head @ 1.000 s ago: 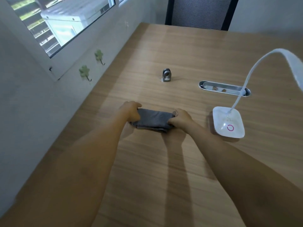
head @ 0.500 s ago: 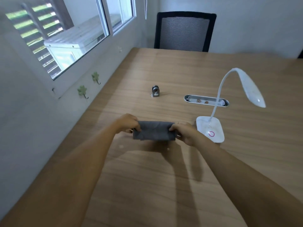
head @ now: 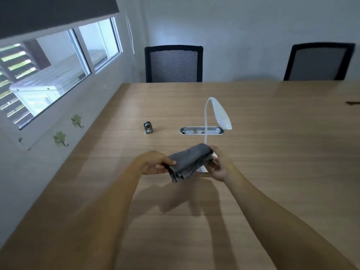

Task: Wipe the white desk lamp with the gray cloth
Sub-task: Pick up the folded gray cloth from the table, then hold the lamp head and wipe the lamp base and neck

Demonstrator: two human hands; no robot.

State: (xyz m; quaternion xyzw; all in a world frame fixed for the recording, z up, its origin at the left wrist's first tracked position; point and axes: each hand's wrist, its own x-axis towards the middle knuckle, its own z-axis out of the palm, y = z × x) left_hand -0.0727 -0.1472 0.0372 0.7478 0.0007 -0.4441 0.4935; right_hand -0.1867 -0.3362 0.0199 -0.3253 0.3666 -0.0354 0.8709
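I've lifted the cloth (head: 188,161) off the desk (head: 272,172), my left hand (head: 153,162) and right hand (head: 219,165) pinching its ends before the lamp (head: 220,114), so wiping can begin.

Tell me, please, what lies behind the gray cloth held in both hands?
Behind the gray cloth stands the white desk lamp. Its neck and head rise clear above the cloth, and a sliver of base shows at the lower edge. The rest of the base is covered by the cloth and right hand.
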